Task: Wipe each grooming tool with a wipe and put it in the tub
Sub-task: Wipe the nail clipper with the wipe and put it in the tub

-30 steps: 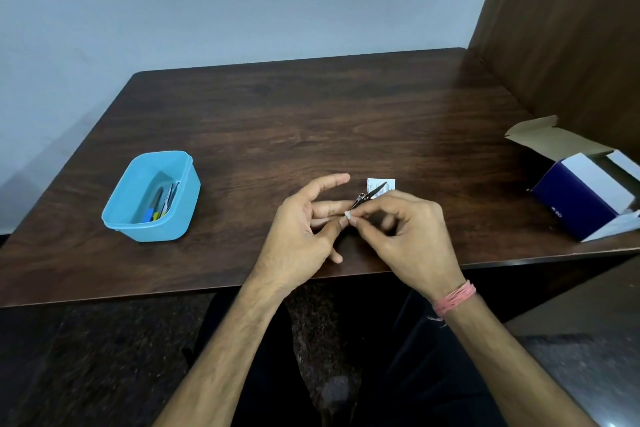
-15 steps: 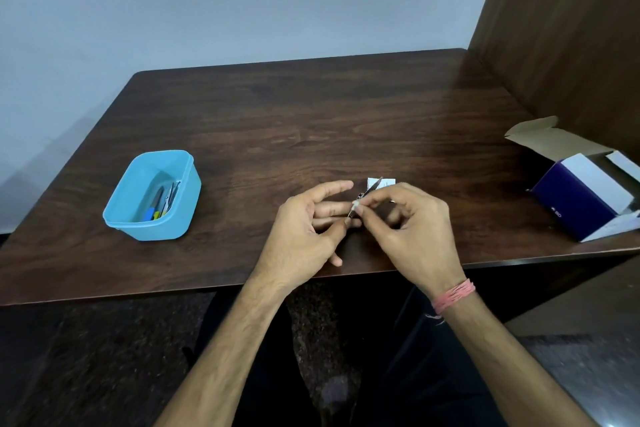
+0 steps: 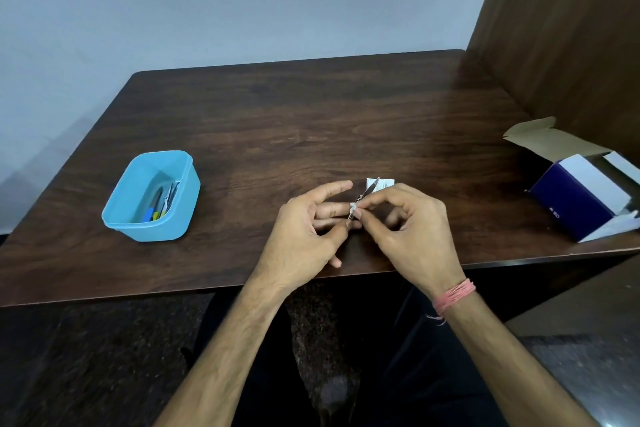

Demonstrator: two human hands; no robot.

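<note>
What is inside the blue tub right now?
The blue tub holds several slim tools lying together against its right wall: one with a blue handle, one yellow, and some metal ones. Their exact types and number are too small to tell, and the near wall hides their lower ends.

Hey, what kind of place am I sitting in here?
Probably a plain room at home or in an office: a dark wooden table against a bare pale wall, with a wooden panel on the right. Nothing marks it as a salon.

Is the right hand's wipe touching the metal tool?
Touching: the head view shows the right hand pinching the wipe against the tool.
</note>
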